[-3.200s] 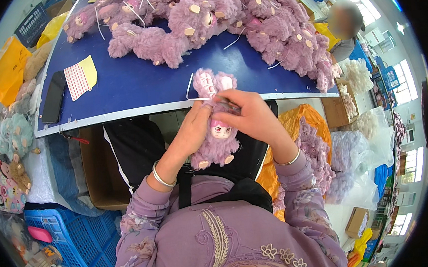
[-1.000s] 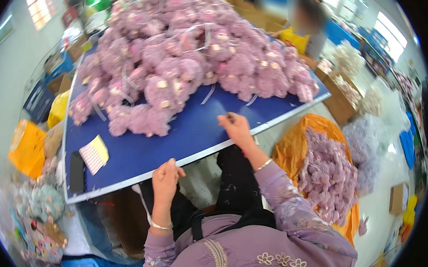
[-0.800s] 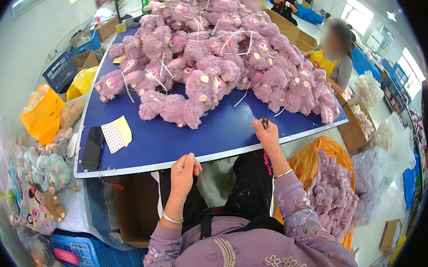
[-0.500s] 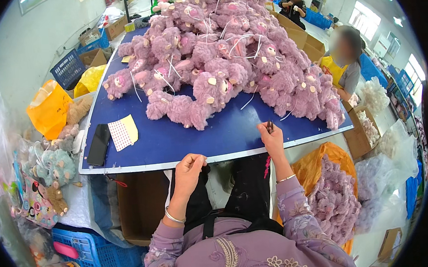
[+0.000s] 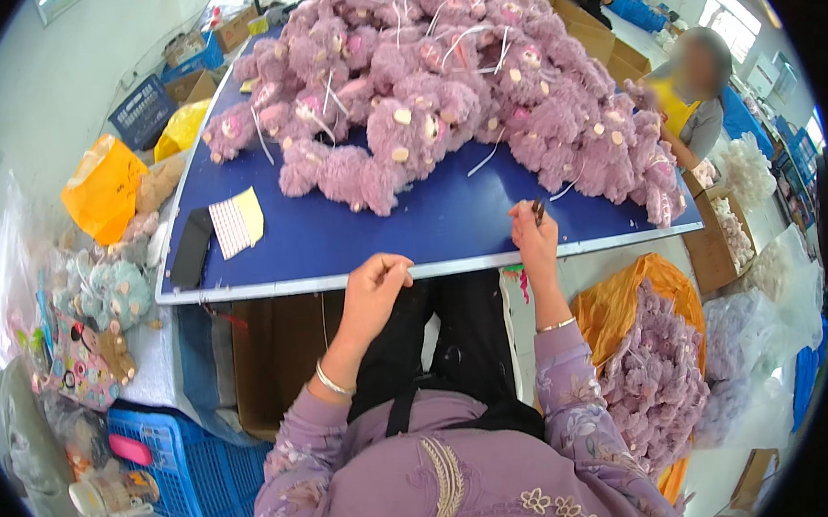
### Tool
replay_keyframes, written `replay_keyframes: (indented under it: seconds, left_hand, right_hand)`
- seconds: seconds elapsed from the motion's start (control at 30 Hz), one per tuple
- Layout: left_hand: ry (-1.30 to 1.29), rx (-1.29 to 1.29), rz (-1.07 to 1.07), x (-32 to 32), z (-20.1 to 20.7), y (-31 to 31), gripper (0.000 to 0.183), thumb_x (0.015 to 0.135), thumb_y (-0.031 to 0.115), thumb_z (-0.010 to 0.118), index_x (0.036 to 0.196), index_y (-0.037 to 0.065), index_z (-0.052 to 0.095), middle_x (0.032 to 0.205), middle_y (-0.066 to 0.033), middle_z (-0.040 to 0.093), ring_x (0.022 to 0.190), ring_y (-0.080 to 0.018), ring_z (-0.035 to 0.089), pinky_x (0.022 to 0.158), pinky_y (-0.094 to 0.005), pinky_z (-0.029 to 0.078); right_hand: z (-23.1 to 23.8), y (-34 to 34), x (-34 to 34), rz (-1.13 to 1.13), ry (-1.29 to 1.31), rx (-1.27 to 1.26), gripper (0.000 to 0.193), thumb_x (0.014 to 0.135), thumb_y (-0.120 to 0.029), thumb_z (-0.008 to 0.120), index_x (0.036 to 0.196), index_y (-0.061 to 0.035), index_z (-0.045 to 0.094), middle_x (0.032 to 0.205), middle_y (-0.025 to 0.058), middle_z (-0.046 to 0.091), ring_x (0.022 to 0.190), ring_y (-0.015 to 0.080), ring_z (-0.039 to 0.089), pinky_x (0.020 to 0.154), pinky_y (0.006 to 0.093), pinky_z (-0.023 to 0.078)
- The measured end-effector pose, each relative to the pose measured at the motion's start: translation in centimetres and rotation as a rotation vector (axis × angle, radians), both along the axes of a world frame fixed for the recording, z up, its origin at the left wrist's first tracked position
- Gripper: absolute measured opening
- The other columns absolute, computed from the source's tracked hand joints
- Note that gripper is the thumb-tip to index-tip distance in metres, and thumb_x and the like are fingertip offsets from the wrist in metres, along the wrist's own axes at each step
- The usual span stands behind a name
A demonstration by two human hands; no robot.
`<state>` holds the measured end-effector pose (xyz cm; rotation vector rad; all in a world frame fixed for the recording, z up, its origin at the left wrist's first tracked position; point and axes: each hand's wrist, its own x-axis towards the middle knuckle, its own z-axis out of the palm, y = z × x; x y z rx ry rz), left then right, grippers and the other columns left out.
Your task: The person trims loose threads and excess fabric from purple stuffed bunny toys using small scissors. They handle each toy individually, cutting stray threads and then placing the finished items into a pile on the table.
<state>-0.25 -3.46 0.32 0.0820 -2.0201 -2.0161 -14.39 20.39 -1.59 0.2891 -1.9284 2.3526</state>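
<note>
My left hand [image 5: 375, 285] is at the front edge of the blue table [image 5: 327, 255], its thumb and forefinger pinched together. Anything between those fingertips is too small to make out. Farther right, my right hand [image 5: 536, 238] is closed around a small dark tool [image 5: 538, 211], whose tip pokes up above the fingers; its exact kind is not clear. Beyond both hands rises a big heap of purple plush toys [image 5: 479, 91] with white strings hanging from several of them. The nearest plush toy [image 5: 360, 178] lies on its side, apart from my hands.
On the table's left lie a black phone [image 5: 190, 247] and a sticker sheet [image 5: 236, 223]. An orange sack [image 5: 618, 287] of purple plush pieces stands at the right. A blue crate [image 5: 194, 476] is at the lower left. A co-worker [image 5: 695, 85] sits beyond the table's right side.
The whole view has tilted, so the table and heap appear higher. My left hand has shifted slightly right along the edge, its fingers more curled. My right hand keeps the dark tool.
</note>
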Motion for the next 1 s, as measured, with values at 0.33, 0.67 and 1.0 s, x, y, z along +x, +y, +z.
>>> replay_keyframes:
  seconds: [0.33,0.67,1.0]
  left_hand:
    - [0.149,-0.667,0.171,-4.5,4.4,-4.8,0.028,0.084,0.021,0.066,0.104,0.003,0.063,0.103,-0.0096,0.063,0.095,-0.0212,0.056,0.081,-0.0322,0.045]
    - [0.217,-1.225,0.228,-9.8,1.4,-6.6,0.065,0.065,0.020,0.075,0.123,0.002,0.055,0.131,-0.0211,0.050,0.129,-0.0378,0.039,0.109,-0.0474,0.029]
    - [0.321,-0.169,0.061,-7.6,-1.3,-14.4,0.044,0.092,0.016,0.060,0.126,-0.008,0.048,0.123,-0.0246,0.055,0.113,-0.0285,0.056,0.096,-0.0398,0.046]
  right_hand:
    - [-0.1,0.3,0.1,0.026,0.000,-0.063,0.025,0.099,-0.021,0.052,0.085,-0.0006,0.057,0.062,-0.0068,0.038,0.052,0.0019,0.031,0.045,0.0203,0.023]
    - [-0.5,0.6,0.2,-0.146,0.032,0.484,0.034,0.096,-0.037,0.053,0.086,-0.0086,0.069,0.065,0.0031,0.055,0.058,0.0130,0.050,0.053,0.0315,0.041]
    - [0.6,0.4,-0.1,-0.210,0.202,0.152,0.034,0.096,-0.026,0.051,0.079,0.0010,0.060,0.068,0.0085,0.060,0.066,0.0145,0.054,0.062,0.0325,0.044]
